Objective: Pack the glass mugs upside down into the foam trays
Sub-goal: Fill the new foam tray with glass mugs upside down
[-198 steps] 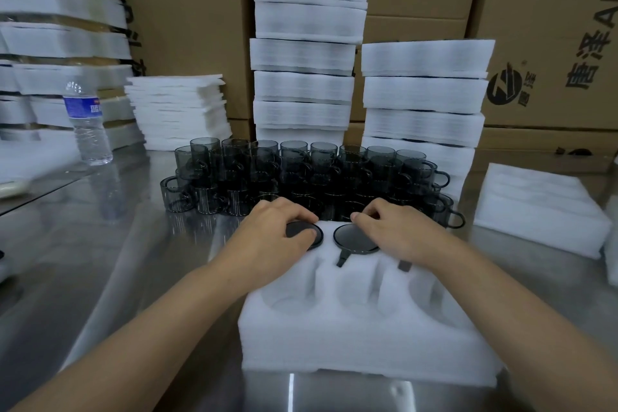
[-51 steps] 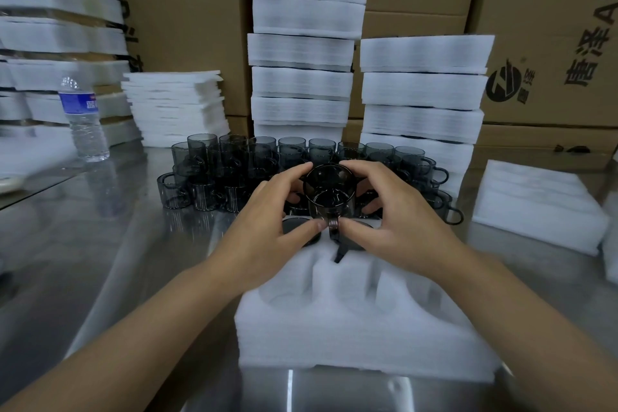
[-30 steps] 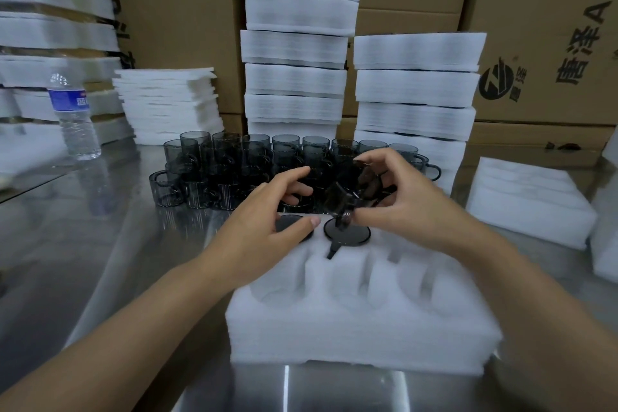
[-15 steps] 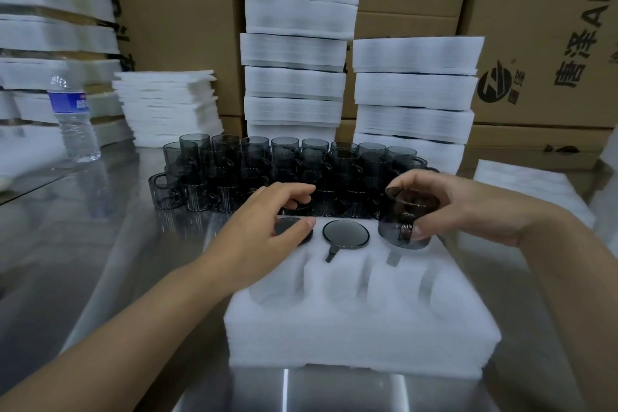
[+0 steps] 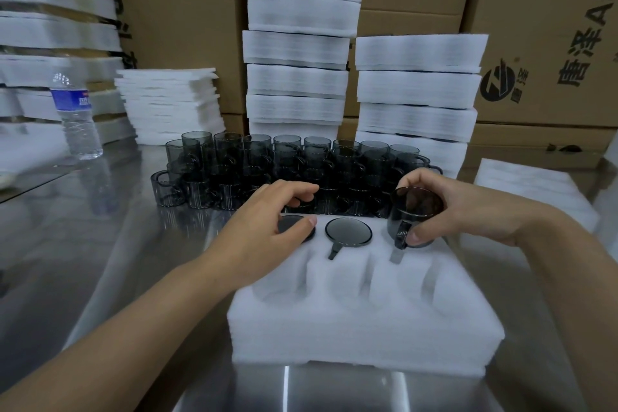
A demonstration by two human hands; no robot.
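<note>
Lining the back of the scene, cardboard boxes (image 5: 187, 27) are standing behind everything else; a steel table (image 5: 100, 261) is spreading across the foreground; two stacks of foam trays (image 5: 297, 77) are rising at its far edge. A foam tray (image 5: 368, 321) is lying on the table nearest the person, its front pockets showing bare; a cluster of glass mugs (image 5: 284, 170) is sitting upright just behind it. A water bottle (image 5: 78, 117) is standing far left. The right hand (image 5: 468, 207) is gripping the held mug (image 5: 414, 211), fingers curled over its upturned base and thumb beside the handle; this mug is sitting inverted at the far right pocket, mostly above the foam. The left hand (image 5: 267, 244) is lying relaxed, fingers apart, thumb touching the left mug (image 5: 294, 226), which is sitting sunk upside down in its pocket; the middle mug (image 5: 348, 231) is sitting likewise between them.
</note>
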